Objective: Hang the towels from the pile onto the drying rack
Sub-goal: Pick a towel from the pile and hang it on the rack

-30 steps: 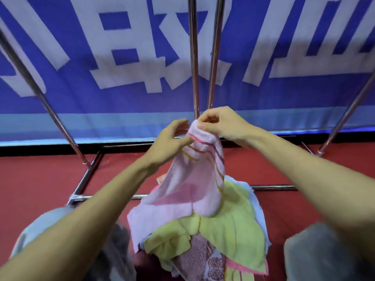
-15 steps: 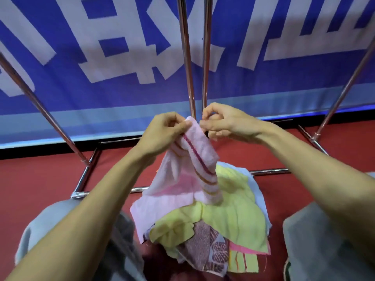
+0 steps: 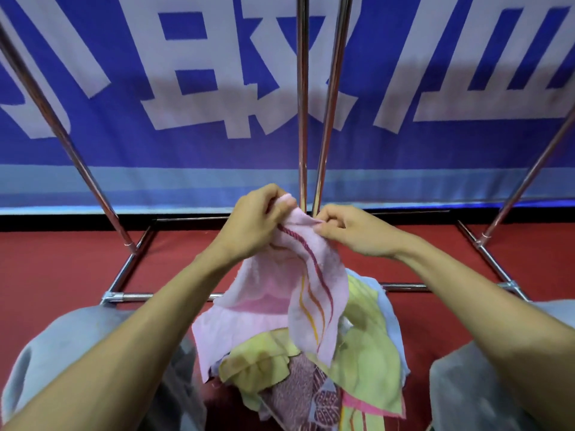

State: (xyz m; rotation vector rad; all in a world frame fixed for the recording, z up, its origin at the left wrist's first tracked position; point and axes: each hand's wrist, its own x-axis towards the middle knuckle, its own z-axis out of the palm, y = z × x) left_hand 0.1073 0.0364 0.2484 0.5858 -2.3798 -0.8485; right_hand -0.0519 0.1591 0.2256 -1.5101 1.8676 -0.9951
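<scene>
Both hands hold one pink towel [image 3: 298,275] up by its top edge. I can see the left hand [image 3: 255,225] with its fingers curled round the cloth, and the right hand [image 3: 354,231] pinching the cloth just beside it. The two hands are very close together, right in front of the two shiny middle poles of the drying rack [image 3: 301,119].

The towel hangs down in folds, and its bottom end rests on the pile [image 3: 364,362] between the person's grey knees [image 3: 62,353]. A yellow-green towel [image 3: 367,368] lies on top of that pile, with a dark patterned cloth [image 3: 298,396] under it.

I think a few things could go wrong. The towel is bunched up, because the hands hold it so near each other. If it goes on a bar like that, it will hang in a lump and may slide off the smooth metal. The hands need to move apart along the edge first.

The right hand only pinches a little bit of cloth, so that side could slip out and drop.

The bottom end touches the pile, so a quick lift could drag another towel onto the red floor [image 3: 62,269].

I cannot see the top bar from here, so I cannot tell how high the towel must go
</scene>
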